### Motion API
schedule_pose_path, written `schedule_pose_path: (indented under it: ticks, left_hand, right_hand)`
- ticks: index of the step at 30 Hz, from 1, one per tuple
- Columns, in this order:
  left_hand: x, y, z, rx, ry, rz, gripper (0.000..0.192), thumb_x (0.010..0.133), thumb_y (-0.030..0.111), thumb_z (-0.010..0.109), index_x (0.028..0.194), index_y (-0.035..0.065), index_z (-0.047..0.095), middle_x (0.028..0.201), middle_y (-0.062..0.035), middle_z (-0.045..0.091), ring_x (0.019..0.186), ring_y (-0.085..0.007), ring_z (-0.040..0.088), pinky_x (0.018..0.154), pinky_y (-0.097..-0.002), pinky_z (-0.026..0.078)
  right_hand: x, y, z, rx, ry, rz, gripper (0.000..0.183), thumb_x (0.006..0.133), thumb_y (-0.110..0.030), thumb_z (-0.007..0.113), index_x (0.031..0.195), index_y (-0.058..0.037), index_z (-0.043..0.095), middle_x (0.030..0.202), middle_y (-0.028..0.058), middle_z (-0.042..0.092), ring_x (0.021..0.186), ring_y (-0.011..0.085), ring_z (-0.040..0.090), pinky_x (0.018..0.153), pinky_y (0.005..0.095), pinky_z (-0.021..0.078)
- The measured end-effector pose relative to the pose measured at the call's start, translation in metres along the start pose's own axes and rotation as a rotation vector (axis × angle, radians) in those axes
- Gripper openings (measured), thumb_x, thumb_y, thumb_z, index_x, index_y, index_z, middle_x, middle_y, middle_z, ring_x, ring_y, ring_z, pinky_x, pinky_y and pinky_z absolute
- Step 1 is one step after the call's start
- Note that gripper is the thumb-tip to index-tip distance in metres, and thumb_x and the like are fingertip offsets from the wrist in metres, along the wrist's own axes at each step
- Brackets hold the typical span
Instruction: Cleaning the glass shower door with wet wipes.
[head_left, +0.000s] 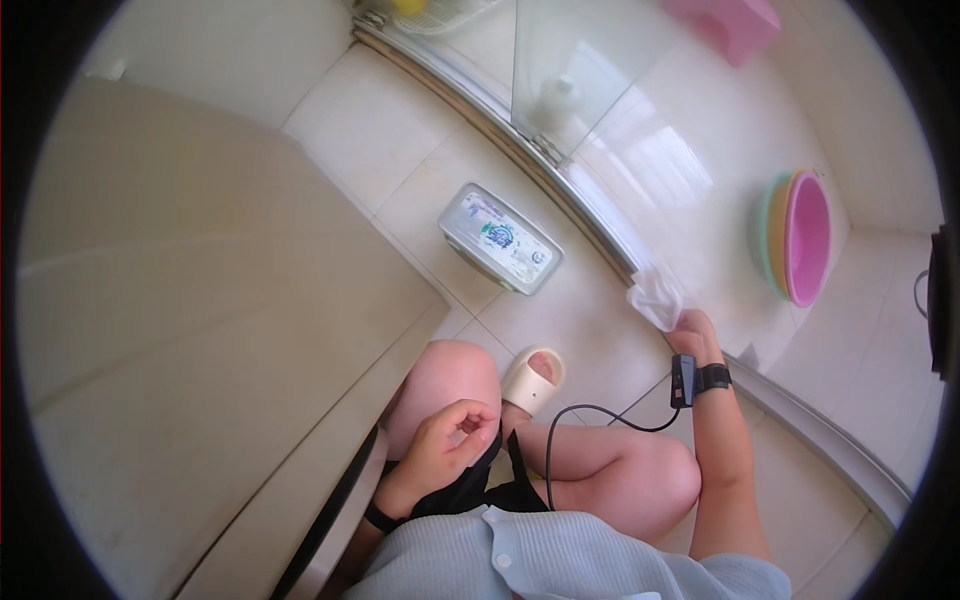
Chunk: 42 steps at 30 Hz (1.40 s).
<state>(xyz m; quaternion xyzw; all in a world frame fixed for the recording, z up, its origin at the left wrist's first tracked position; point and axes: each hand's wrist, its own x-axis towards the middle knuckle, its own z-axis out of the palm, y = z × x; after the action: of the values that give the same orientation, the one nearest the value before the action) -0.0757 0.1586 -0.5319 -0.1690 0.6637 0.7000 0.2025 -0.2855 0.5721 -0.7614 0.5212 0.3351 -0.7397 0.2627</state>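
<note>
My right hand (694, 334) grips a crumpled white wipe (655, 299). The wipe lies against the curved metal shower track (592, 217), and part of my fingers is hidden. A black device with a cable is strapped to that wrist. My left hand (450, 442) rests by my bent knee. Its fingers are loosely curled with a gap to the thumb, and nothing shows in it. On the tiled floor ahead sits a rectangular pack of wipes (501, 238) with a printed top.
A glass shower panel (577, 67) rises beyond the track, with a blurred white bottle (562, 94) near it. Stacked basins (808, 240), the front one pink, lean at the right wall. A pink plastic stool (731, 26) stands farther back. A large beige surface (210, 285) fills the left.
</note>
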Motion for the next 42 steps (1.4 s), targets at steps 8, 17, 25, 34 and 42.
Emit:
schedule_pose_path:
  ticks: [8,17,25,34,42]
  left_hand:
    - [-0.001,-0.004,-0.003,-0.032,-0.014,-0.034,0.015,0.083,0.001,0.055,0.098,-0.0008,0.053,0.086,-0.0027,0.056,0.083,-0.0080,0.053,0.077,-0.0219,0.042]
    - [0.000,-0.003,-0.002,-0.003,-0.007,-0.052,0.015,0.083,0.001,0.054,0.098,-0.0014,0.053,0.088,-0.0034,0.055,0.083,-0.0082,0.052,0.078,-0.0219,0.042]
    - [0.000,-0.004,0.001,-0.012,-0.019,-0.019,0.016,0.083,0.003,0.054,0.099,-0.0011,0.053,0.087,-0.0032,0.055,0.083,-0.0087,0.052,0.076,-0.0221,0.042]
    - [0.022,0.053,0.010,0.117,0.057,0.167,0.019,0.083,0.008,0.053,0.100,-0.0006,0.052,0.081,-0.0073,0.057,0.073,-0.0112,0.055,0.068,-0.0243,0.045]
    - [0.113,0.075,0.037,0.101,0.077,0.266,0.031,0.081,0.001,0.053,0.110,0.0017,0.043,0.087,-0.0024,0.049,0.075,-0.0078,0.052,0.067,-0.0207,0.044]
  right_hand:
    - [-0.029,0.005,-0.020,-0.071,0.141,-0.107,0.027,0.074,0.009,0.033,0.094,0.0104,0.052,0.099,0.0185,0.056,0.096,0.0300,0.056,0.090,0.0369,0.0445]
    - [-0.054,-0.006,-0.034,-0.693,0.102,-0.278,0.024,0.074,0.004,0.037,0.090,0.0077,0.054,0.097,0.0182,0.057,0.095,0.0298,0.056,0.089,0.0370,0.0440]
    - [-0.054,-0.008,-0.031,-0.078,0.099,-0.060,0.027,0.075,0.005,0.036,0.095,0.0088,0.054,0.100,0.0169,0.057,0.096,0.0282,0.056,0.089,0.0357,0.0437]
    - [-0.123,0.035,0.099,-0.557,-0.493,-0.141,0.043,0.075,0.012,0.036,0.116,0.0059,0.047,0.112,0.0124,0.055,0.101,0.0196,0.055,0.088,0.0288,0.0433]
    - [-0.155,0.029,0.138,-0.723,-0.631,-0.291,0.031,0.077,0.003,0.046,0.107,0.0066,0.054,0.100,0.0109,0.059,0.092,0.0175,0.055,0.083,0.0290,0.0426]
